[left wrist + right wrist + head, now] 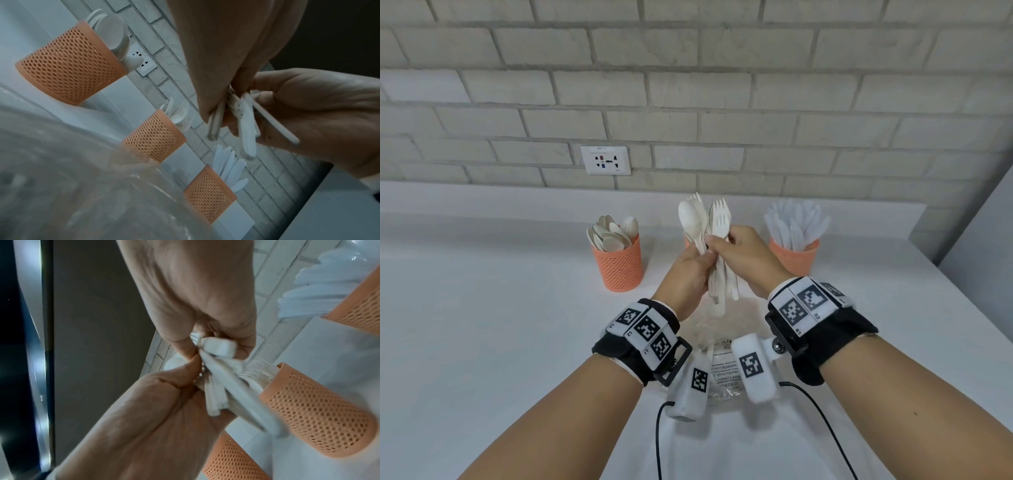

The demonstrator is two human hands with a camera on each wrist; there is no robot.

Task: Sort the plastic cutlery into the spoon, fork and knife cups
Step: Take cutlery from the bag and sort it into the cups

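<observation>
Both hands hold one bundle of cream plastic cutlery [714, 240] upright above the table, with spoon bowls and fork tines on top. My left hand [700, 257] grips the handles from the left. My right hand [719, 241] pinches a fork [719, 219] at its neck, on the bundle's right side. The handles [247, 126] fan out below the fingers in the left wrist view. Three orange mesh cups stand behind: the spoon cup [617, 265], the fork cup [154, 138], mostly hidden by the hands in the head view, and the knife cup [794, 258].
A crumpled clear plastic bag [722, 346] lies on the white table [500, 325] under my wrists. A brick wall with a socket plate [605, 160] runs close behind the cups. The table's right edge drops off near a grey panel [976, 246].
</observation>
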